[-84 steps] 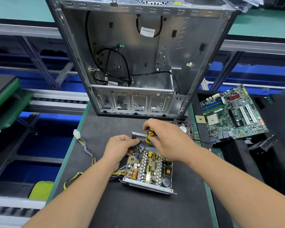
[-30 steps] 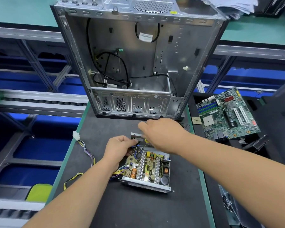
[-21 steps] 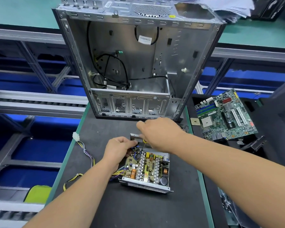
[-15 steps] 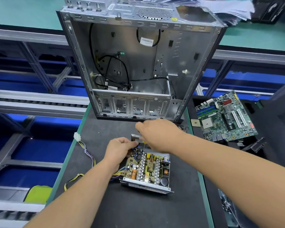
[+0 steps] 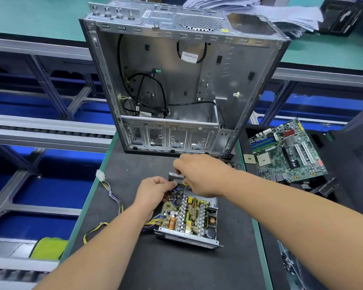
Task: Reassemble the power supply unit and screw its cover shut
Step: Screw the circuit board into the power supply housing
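Note:
The power supply unit [image 5: 189,220] lies open on the dark mat, its circuit board with coils and heat sinks showing, no cover on it. My left hand [image 5: 153,191] grips its far left corner, fingers curled at the metal wall [image 5: 173,177]. My right hand [image 5: 201,174] holds a small yellow-handled screwdriver [image 5: 184,185] upright, tip down at the board's far edge; the hand hides most of the handle. A bundle of coloured wires [image 5: 113,201] runs left from the unit to a white connector [image 5: 100,175].
An empty silver computer case [image 5: 176,88] stands open just behind the unit. A green motherboard [image 5: 285,151] and a loose CPU [image 5: 249,159] lie at the right. The mat's green edge [image 5: 88,197] drops to conveyor rails at the left.
My right hand has shifted slightly at the far edge of the unit with the screwdriver. My left hand stays at the same corner. The view has tilted up a little.

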